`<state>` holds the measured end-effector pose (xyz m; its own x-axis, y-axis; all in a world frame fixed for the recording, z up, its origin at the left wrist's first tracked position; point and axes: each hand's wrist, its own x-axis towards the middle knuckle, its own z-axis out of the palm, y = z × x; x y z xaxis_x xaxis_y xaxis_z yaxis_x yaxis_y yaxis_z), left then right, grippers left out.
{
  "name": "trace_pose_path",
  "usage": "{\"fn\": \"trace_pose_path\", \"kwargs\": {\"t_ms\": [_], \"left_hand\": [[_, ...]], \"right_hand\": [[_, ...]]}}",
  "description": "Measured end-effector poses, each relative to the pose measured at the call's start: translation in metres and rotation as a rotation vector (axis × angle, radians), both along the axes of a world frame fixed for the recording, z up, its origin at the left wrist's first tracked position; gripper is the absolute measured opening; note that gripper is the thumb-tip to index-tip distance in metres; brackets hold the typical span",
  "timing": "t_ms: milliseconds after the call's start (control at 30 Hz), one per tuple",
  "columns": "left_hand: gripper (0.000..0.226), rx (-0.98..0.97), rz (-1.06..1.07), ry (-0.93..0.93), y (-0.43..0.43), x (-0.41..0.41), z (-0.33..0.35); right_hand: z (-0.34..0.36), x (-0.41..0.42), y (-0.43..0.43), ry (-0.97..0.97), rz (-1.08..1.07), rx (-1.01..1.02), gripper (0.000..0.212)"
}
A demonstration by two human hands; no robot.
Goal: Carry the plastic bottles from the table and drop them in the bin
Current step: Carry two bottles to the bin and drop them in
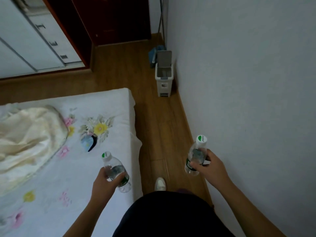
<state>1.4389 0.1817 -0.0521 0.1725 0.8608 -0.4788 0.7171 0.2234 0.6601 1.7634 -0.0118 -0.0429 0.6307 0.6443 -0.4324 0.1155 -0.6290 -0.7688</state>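
My left hand [106, 181] grips a clear plastic bottle [114, 168] with a white and green cap, held over the edge of the bed. A second clear bottle [196, 155] of the same kind is in my right hand [207, 168], over the wooden floor near the wall. The bin [163, 77], a narrow white one with its grey lid tipped up, stands on the floor against the right wall, well ahead of both hands.
A bed [68, 168] with a flowered white sheet and a cream blanket [25, 137] fills the left. A strip of wooden floor [153, 127] runs between bed and wall to the bin. A blue dustpan [153, 54] lies behind the bin. My white shoe [160, 183] is below.
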Motion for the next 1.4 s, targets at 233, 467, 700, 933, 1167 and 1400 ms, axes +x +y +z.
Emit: {"fn": "trace_pose_path", "kwargs": {"t_ms": [233, 467, 700, 933, 1167, 1400], "left_hand": [[0.067, 0.075, -0.085, -0.050, 0.109, 0.084, 0.010], [0.061, 0.100, -0.077, -0.112, 0.206, 0.177, 0.005], [0.055, 0.098, 0.077, -0.061, 0.278, 0.226, 0.004], [0.059, 0.086, 0.256, -0.029, 0.355, 0.234, 0.006], [0.050, 0.069, 0.279, 0.008, 0.472, 0.261, -0.012], [0.052, 0.011, 0.063, -0.022, 0.607, 0.343, -0.004]], "right_hand": [[0.001, 0.049, 0.065, 0.028, -0.067, -0.020, 0.062], [-0.008, 0.131, 0.147, 0.042, -0.055, -0.059, 0.105], [-0.002, 0.219, 0.286, 0.042, 0.082, -0.073, 0.086], [0.007, 0.273, 0.439, 0.036, 0.252, -0.031, 0.111], [0.006, 0.307, 0.577, 0.033, 0.289, -0.020, 0.093], [0.003, 0.350, 0.633, 0.004, 0.127, -0.083, 0.077]]}}
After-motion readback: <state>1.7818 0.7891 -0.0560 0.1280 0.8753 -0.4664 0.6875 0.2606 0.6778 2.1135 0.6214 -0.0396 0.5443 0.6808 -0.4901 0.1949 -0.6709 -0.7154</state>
